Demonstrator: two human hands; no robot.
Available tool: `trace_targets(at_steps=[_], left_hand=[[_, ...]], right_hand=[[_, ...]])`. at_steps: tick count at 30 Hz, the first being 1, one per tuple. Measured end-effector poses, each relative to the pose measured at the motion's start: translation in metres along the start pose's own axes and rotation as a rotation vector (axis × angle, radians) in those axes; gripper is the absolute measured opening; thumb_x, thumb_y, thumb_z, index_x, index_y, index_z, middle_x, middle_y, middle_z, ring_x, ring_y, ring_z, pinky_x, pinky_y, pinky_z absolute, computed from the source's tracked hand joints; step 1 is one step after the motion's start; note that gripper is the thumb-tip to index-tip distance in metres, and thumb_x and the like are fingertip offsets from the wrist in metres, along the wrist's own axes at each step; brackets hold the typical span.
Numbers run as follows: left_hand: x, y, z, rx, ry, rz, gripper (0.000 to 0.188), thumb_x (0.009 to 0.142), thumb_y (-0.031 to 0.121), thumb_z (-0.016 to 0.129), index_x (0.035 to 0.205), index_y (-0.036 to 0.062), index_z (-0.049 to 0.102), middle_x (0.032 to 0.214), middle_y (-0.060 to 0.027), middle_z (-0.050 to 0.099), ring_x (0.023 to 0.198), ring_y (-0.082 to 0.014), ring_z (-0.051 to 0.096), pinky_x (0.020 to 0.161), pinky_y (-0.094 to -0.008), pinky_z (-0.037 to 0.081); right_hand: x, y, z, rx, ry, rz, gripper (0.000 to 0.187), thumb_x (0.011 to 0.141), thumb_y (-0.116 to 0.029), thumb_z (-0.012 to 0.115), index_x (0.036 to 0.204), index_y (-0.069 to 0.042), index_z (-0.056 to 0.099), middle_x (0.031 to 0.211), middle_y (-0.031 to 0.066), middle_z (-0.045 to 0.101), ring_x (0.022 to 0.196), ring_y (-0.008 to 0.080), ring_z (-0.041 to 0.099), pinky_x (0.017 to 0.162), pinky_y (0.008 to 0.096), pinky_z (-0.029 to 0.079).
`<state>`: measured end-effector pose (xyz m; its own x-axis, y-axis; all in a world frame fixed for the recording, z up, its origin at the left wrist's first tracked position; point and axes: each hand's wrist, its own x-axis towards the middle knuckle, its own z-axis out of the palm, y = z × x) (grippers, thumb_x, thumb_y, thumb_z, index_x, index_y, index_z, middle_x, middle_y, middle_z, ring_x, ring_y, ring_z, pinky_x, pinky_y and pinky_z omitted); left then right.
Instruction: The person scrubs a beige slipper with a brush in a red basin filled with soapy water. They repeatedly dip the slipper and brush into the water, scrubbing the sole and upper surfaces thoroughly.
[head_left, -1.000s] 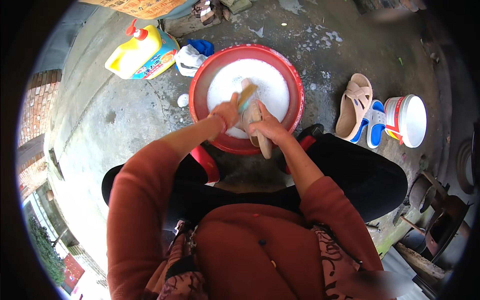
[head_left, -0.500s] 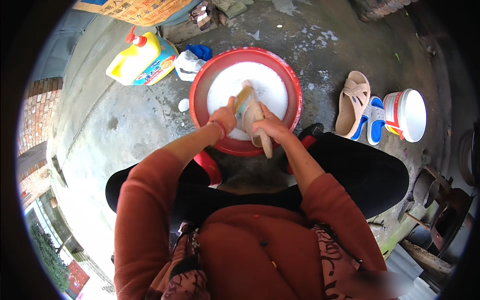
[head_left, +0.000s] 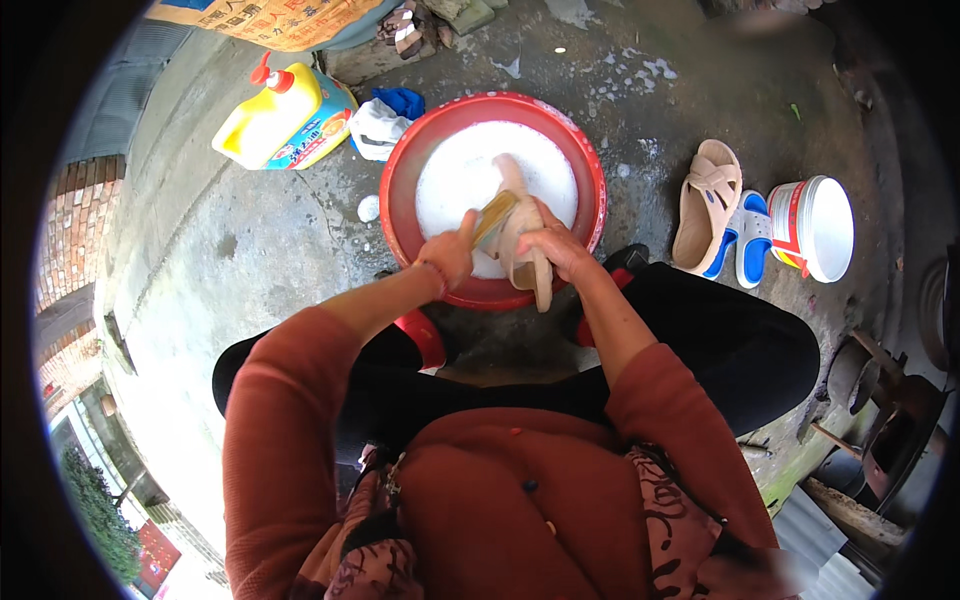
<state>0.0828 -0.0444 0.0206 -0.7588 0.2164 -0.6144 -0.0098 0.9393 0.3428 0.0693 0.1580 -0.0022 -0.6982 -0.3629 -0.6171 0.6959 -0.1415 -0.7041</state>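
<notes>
Between my knees stands a red basin point(head_left: 393, 190) holding white suds point(head_left: 455, 165). My left hand point(head_left: 451, 253) is closed on a scrub brush point(head_left: 496, 212) with a yellowish back, which is pressed to the side of a beige slipper point(head_left: 522, 222). My right hand point(head_left: 557, 246) grips that slipper near its strap and holds it tilted over the basin, one end down toward the foam and the other by the near rim. The brush's bristles are mostly hidden.
A beige slipper point(head_left: 703, 215) and a blue and white pair point(head_left: 752, 240) lie to the right beside a white bucket point(head_left: 828, 230). At the left are a yellow detergent jug point(head_left: 290, 120) with a red pump and a white cloth point(head_left: 377, 130). Foam spots dot the concrete floor point(head_left: 640, 75).
The brush has shifted slightly right and down along the slipper. The slipper has turned a little, and its lower end sits slightly farther right.
</notes>
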Motion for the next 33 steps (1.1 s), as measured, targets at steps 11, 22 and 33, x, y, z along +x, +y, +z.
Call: trace_targets(at_steps=[11, 22, 33], left_hand=[[0.053, 0.045, -0.025, 0.126, -0.037, -0.010, 0.049, 0.084, 0.021, 0.052, 0.128, 0.0107, 0.032, 0.101, -0.0225, 0.063, 0.095, -0.0371, 0.062, 0.083, -0.0448, 0.048], [0.095, 0.017, -0.025, 0.182, 0.013, -0.097, 0.051, 0.084, 0.014, 0.044, 0.133, 0.0098, 0.029, 0.098, -0.0248, 0.063, 0.094, -0.0391, 0.063, 0.081, -0.0460, 0.049], [0.038, 0.018, -0.033, 0.178, -0.064, -0.066, 0.052, 0.085, 0.012, 0.041, 0.134, 0.0047, 0.026, 0.095, -0.0288, 0.062, 0.090, -0.0417, 0.063, 0.081, -0.0486, 0.048]], right_hand=[[-0.002, -0.003, -0.014, 0.111, 0.068, 0.045, 0.077, 0.060, -0.004, 0.057, 0.135, -0.009, 0.041, 0.113, 0.0127, 0.055, 0.101, 0.0270, 0.055, 0.089, 0.0356, 0.045], [0.004, 0.006, 0.010, -0.117, 0.072, -0.019, 0.087, 0.057, -0.013, 0.061, 0.140, -0.009, 0.035, 0.118, 0.0147, 0.055, 0.107, 0.0266, 0.053, 0.090, 0.0301, 0.043], [0.004, 0.004, 0.020, -0.432, 0.113, -0.052, 0.094, 0.055, -0.019, 0.066, 0.141, -0.003, 0.030, 0.120, 0.0192, 0.055, 0.110, 0.0263, 0.054, 0.092, 0.0297, 0.043]])
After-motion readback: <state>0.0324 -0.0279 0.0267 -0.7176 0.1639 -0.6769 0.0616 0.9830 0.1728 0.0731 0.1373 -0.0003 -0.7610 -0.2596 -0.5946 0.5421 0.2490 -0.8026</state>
